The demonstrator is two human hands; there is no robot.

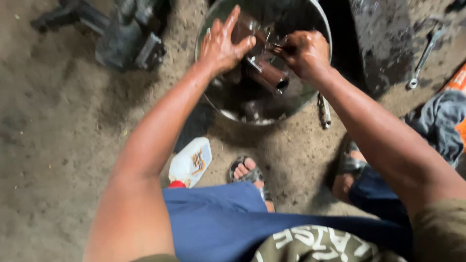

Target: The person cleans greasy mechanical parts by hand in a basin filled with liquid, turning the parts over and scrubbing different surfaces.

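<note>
hands meet over a round metal basin (320, 29) on the dirt floor (58, 145), both wet and oily. left hand (221, 46) has its fingers (232, 22) spread apart, palm pressed against the upper end of a dark metal cylinder part (267, 73) that leans tilted inside the basin. right hand (306, 52) has its fingers curled together, pinched on something small at the part's top, too blurred to name. doing this well seems to call for a firm brace with the palm, since the slick surface could slip, and for keeping the part low over the basin. just beside the basin lies a short metal rod (324, 110); a wrench (425, 56) lies well apart at right, a white plastic bottle (190, 162) near the sandalled foot (247, 172), a grey cloth (439, 123) at right, dark machine parts (126, 39) at upper left.
</note>
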